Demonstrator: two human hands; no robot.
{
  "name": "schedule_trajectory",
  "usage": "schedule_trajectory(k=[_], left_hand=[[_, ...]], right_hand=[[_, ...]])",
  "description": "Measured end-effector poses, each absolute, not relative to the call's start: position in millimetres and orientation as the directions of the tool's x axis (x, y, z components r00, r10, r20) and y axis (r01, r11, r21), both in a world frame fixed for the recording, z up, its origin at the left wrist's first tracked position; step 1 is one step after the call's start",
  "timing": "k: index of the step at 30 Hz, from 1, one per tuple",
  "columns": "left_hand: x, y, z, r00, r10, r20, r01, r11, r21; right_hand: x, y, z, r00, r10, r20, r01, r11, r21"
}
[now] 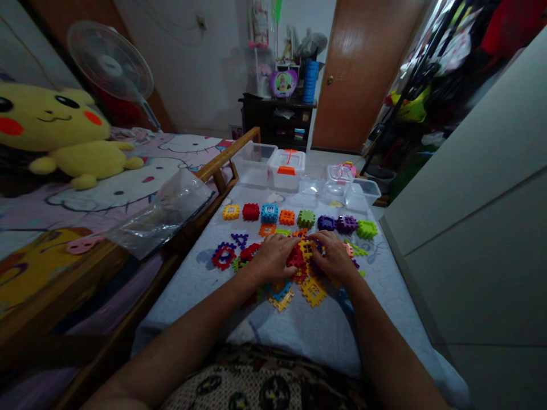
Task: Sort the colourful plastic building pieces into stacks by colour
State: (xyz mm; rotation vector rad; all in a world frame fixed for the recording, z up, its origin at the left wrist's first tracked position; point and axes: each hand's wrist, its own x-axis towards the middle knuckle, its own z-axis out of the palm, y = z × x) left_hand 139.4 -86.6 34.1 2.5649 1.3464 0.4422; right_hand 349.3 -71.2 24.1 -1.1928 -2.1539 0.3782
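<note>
Our left hand point(273, 257) curls at red pieces point(296, 257), our right hand point(335, 259) at yellow pieces point(306, 249), mid-worktop point(188, 296); whether either grip pinches, we cannot tell! Beyond, at twelve o'clock, stacks point(269, 214) line up, apparently sorted by colour.

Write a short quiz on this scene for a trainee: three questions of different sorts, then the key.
1. True or false: the left hand and the right hand are both at the loose plastic pieces.
2. What colour is the front latch of the larger lidded box? A green, B orange, C blue.
3. Fill in: in the row of stacks behind the hands, the one at the picture's left end is ____.

Key: 1 true; 2 B; 3 yellow.
</note>
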Motion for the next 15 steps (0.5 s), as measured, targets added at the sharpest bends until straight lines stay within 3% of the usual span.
schedule_trajectory(k=[8, 15], left_hand=[[142, -86, 37, 0.52, 0.841, 0.147, 0.773, -0.537, 0.339], [127, -90, 42, 0.517, 0.822, 0.239, 0.732, -0.569, 0.375]], right_hand=[[349, -70, 23, -0.381, 0.838, 0.39, 0.653, 0.543, -0.528], [350, -70, 23, -0.371, 0.84, 0.396, 0.65, 0.539, -0.535]])
